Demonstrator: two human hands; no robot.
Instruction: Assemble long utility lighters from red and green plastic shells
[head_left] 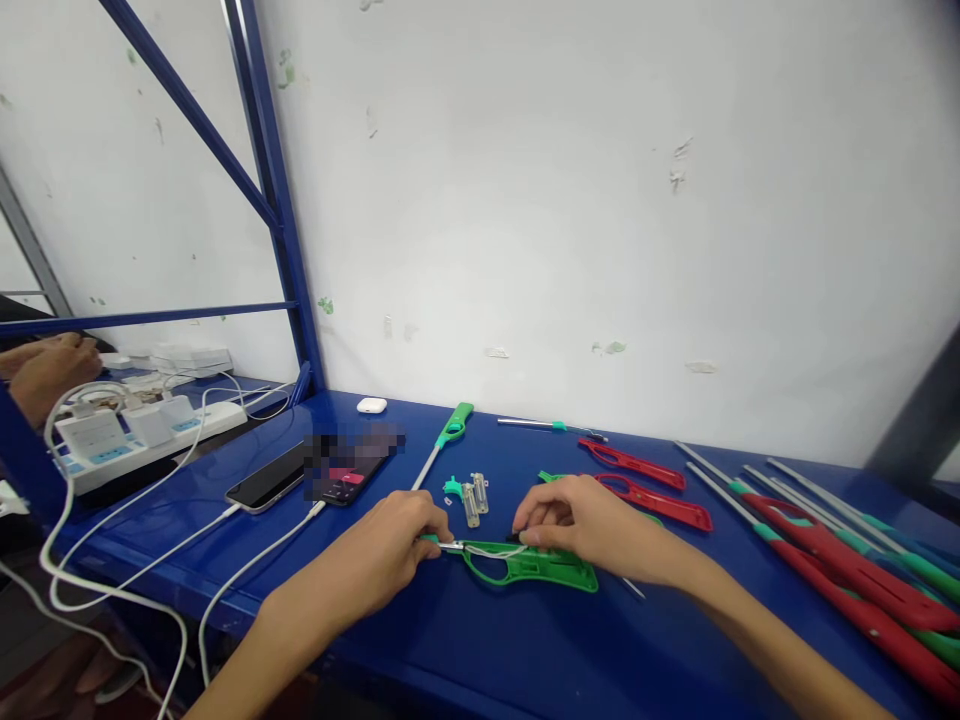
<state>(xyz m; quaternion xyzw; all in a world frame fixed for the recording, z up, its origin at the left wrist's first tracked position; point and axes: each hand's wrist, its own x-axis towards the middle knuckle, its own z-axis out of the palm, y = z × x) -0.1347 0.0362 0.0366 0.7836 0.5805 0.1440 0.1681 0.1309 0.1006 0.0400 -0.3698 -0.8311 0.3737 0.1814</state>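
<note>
A green plastic lighter shell (536, 567) lies flat on the blue table (480, 650) in front of me, with a thin white wire running across it. My left hand (397, 540) is closed in a pinch on the metal tube end at the shell's left. My right hand (577, 525) presses down on the shell's top edge with bent fingers, pinching the wire there. Just behind the hands lie small clear parts (474, 497) and a small green piece (452, 488).
An assembled green long lighter (444, 442) lies behind. Red shell halves (645, 480) and a pile of red and green lighters with metal tubes (847, 560) fill the right. Two phones (315, 475) on white cables, an earbud case (371, 405) and a power strip (135, 435) sit left. Another person's hand (49, 365) shows far left.
</note>
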